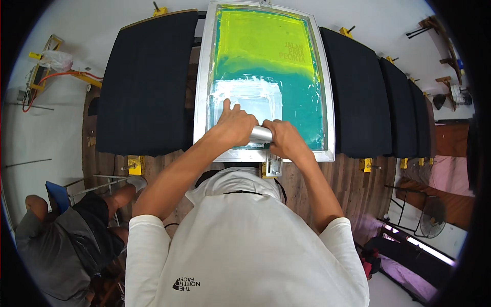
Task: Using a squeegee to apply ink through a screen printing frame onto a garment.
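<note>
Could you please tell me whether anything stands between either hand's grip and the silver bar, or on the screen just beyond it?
Nothing visible does: the left grip and right grip are both on the silver bar. Just beyond it, the screen carries only a white smear, with no solid object showing there.

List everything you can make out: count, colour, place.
screen frame: 1, silver, centre
mesh: 1, green and yellow, in frame
ink patch: 1, white, mesh's lower left
bar: 1, silver, low over mesh
covered boards: 4+, black, both sides
brackets: several, yellow, at board ends
plastic bag: 1, whitish, upper left
hose: 1, red, upper left
fan: 1, dark, lower right
other person: 1, grey top, lower left
panel: 1, blue, beside them
shirt: 1, white, bottom centre
left grip: 1, bare, on bar's left
right grip: 1, bare, on bar's right
</note>
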`<state>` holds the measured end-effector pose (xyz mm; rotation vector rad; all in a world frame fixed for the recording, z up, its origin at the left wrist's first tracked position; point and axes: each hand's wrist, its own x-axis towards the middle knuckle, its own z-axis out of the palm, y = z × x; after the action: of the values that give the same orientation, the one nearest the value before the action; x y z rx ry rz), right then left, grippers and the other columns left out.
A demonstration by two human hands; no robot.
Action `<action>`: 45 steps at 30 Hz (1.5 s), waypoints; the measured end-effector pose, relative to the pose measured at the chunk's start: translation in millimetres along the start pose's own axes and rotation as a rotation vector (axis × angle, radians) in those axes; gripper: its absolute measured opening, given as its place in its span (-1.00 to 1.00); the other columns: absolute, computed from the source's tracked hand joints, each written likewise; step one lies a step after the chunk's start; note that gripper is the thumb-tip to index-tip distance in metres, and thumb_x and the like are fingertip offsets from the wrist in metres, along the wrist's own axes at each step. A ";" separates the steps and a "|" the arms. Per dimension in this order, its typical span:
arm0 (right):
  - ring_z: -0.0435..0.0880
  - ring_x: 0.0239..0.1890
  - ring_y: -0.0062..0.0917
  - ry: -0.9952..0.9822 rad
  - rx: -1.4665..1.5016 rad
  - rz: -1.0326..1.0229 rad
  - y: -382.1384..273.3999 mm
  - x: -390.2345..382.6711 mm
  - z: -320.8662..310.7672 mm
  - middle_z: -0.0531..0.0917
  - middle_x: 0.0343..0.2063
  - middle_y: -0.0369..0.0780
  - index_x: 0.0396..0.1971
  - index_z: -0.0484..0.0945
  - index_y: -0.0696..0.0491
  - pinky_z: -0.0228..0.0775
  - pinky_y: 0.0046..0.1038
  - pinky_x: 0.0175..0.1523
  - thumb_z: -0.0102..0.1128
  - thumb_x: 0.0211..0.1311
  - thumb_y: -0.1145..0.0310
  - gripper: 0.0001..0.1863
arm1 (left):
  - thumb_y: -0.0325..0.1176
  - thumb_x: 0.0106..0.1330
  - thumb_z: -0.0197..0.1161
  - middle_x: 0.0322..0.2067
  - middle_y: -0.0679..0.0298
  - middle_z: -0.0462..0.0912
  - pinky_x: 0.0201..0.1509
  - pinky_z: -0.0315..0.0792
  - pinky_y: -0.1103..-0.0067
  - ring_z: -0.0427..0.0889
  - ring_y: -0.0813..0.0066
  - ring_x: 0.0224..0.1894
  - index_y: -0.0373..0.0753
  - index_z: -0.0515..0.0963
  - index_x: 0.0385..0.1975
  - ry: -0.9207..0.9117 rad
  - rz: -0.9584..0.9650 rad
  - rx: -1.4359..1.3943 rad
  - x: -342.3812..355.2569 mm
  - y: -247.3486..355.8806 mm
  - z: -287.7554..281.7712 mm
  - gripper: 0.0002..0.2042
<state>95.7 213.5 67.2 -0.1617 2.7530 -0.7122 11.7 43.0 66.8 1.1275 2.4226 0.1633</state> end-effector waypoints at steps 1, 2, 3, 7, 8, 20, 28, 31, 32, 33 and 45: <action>0.63 -0.27 0.04 0.037 0.048 -0.011 -2.2 -4.8 0.7 0.64 -0.40 0.05 -0.27 0.53 0.15 0.48 -0.10 -0.15 0.20 -0.24 0.67 -0.62 | -0.48 0.04 0.30 -0.35 0.16 0.73 0.20 0.08 0.13 0.57 0.15 -0.06 -0.01 0.74 -0.14 -0.057 0.024 0.029 -0.9 2.1 -5.0 -0.65; 0.63 -0.27 0.04 0.038 0.041 -0.021 -3.7 -5.8 1.4 0.64 -0.40 0.05 -0.27 0.53 0.15 0.48 -0.10 -0.15 0.20 -0.24 0.67 -0.62 | -0.50 0.03 0.27 -0.36 0.17 0.73 0.24 0.08 0.11 0.57 0.14 -0.07 0.00 0.74 -0.11 -0.114 0.048 0.058 -1.6 3.5 -9.0 -0.61; 0.63 -0.27 0.06 0.017 0.113 -0.009 -3.8 -3.7 0.7 0.64 -0.40 0.08 -0.28 0.54 0.17 0.48 -0.11 -0.15 0.18 -0.24 0.67 -0.63 | -0.50 0.01 0.28 -0.36 0.16 0.72 0.24 0.08 0.11 0.59 0.14 -0.08 -0.03 0.74 -0.16 -0.132 0.040 0.075 -0.7 3.2 -13.4 -0.65; 0.62 -0.26 0.08 0.085 0.197 -0.051 -9.3 23.3 -10.8 0.64 -0.39 0.13 -0.26 0.58 0.19 0.47 -0.14 -0.14 0.09 -0.23 0.68 -0.61 | -0.49 -0.01 0.29 -0.38 0.18 0.73 0.24 0.10 0.11 0.64 0.14 -0.10 -0.03 0.74 -0.23 -0.034 0.009 0.088 1.4 -14.5 -39.1 -0.69; 0.62 -0.25 0.08 0.132 0.196 -0.059 -10.6 30.9 -13.2 0.64 -0.38 0.12 -0.24 0.58 0.19 0.47 -0.14 -0.14 0.09 -0.23 0.68 -0.60 | -0.49 -0.01 0.29 -0.38 0.18 0.73 0.24 0.10 0.11 0.64 0.14 -0.10 -0.03 0.74 -0.23 -0.032 0.012 0.091 1.6 -18.7 -41.6 -0.69; 0.63 -0.16 0.02 0.396 0.354 -0.136 12.7 37.1 14.1 0.66 -0.25 0.04 -0.06 0.58 0.15 0.49 -0.19 -0.03 0.08 -0.23 0.71 -0.44 | -0.62 0.04 0.28 -0.33 0.16 0.74 0.21 0.14 0.23 0.67 0.17 -0.12 -0.09 0.63 0.06 0.119 0.096 -0.080 2.6 -25.1 -57.9 -0.49; 0.54 0.15 -0.22 0.524 0.216 -0.151 12.1 19.6 56.8 0.62 0.03 -0.14 0.05 0.57 0.04 0.30 -0.23 0.16 0.13 -0.26 0.76 -0.31 | -0.64 0.11 0.20 0.03 0.15 0.65 0.27 0.18 0.18 0.53 0.22 0.14 -0.24 0.56 0.09 0.631 0.110 -0.040 -37.6 -5.1 27.4 -0.53; 0.47 0.23 -0.29 0.465 0.151 -0.107 8.0 9.2 63.3 0.55 0.14 -0.16 0.12 0.52 -0.01 0.17 -0.20 0.23 0.17 -0.25 0.77 -0.25 | -0.68 0.13 0.16 0.05 0.13 0.65 0.25 0.23 0.23 0.54 0.20 0.14 -0.28 0.57 0.08 0.694 0.103 -0.123 -48.1 6.1 49.8 -0.54; 0.47 0.24 -0.30 0.453 0.110 -0.077 6.1 7.3 64.2 0.53 0.15 -0.16 0.14 0.51 -0.01 0.16 -0.18 0.23 0.18 -0.24 0.76 -0.24 | -0.69 0.12 0.14 0.06 0.12 0.64 0.25 0.24 0.24 0.55 0.19 0.15 -0.30 0.57 0.08 0.709 0.096 -0.144 -48.8 6.2 56.2 -0.54; 0.45 0.25 -0.31 0.450 0.053 -0.078 4.4 5.2 65.0 0.52 0.17 -0.15 0.15 0.50 -0.02 0.13 -0.15 0.25 0.20 -0.21 0.75 -0.24 | -0.72 0.11 0.13 0.09 0.10 0.63 0.24 0.25 0.25 0.55 0.18 0.16 -0.30 0.57 0.09 0.684 0.105 -0.152 -49.3 4.8 60.1 -0.52; 0.44 0.23 -0.25 0.343 0.072 0.023 7.4 -22.8 51.8 0.50 0.17 -0.16 0.16 0.51 -0.06 0.12 -0.10 0.24 0.28 -0.25 0.72 -0.22 | -0.74 0.05 0.15 0.12 0.18 0.62 0.19 0.23 0.28 0.52 0.26 0.19 -0.26 0.55 0.14 0.630 0.135 -0.228 -53.4 21.1 62.1 -0.44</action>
<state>133.1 200.4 26.1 0.0095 3.0379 -0.9052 84.4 11.6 36.9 1.2692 2.7473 0.9387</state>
